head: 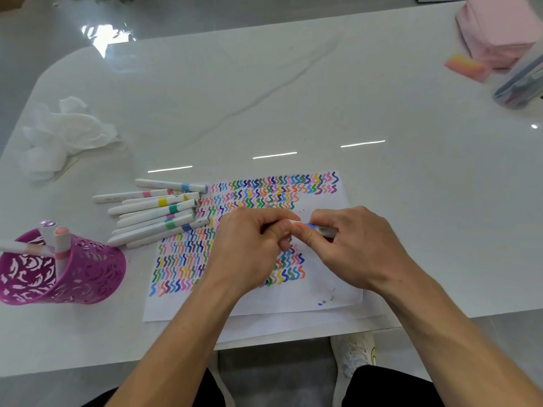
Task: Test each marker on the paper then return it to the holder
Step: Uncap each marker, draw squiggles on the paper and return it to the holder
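desk (382, 98): white and glossy, fills most of the frame. Everything for the job sits in the lower-left half, within reach.
paper (293, 306): lower centre, square to the person. Rows of coloured squiggles cover most of it; the bare strip along the bottom edge looks like the room left for testing.
holder (94, 271): magenta cut-out cup at lower left, tipped toward the person. We count about three markers in it, so we read those as tested and returned.
loose markers (155, 212): roughly ten lying side by side between holder and paper, tips overlapping the paper's left edge. Probably the queue still to test.
left hand (249, 248): centre frame, above the paper. Fingers curled, pinching the left end of the marker.
right hand (358, 245): just right of the left, fingertips nearly touching it. Fingers curled round the barrel.
marker (323, 230): white with a blue band, held level between both hands over the paper's middle. Most of it is hidden by fingers.
step: we judge the cap is being handled. We can't tell whether it's coming off or going on.
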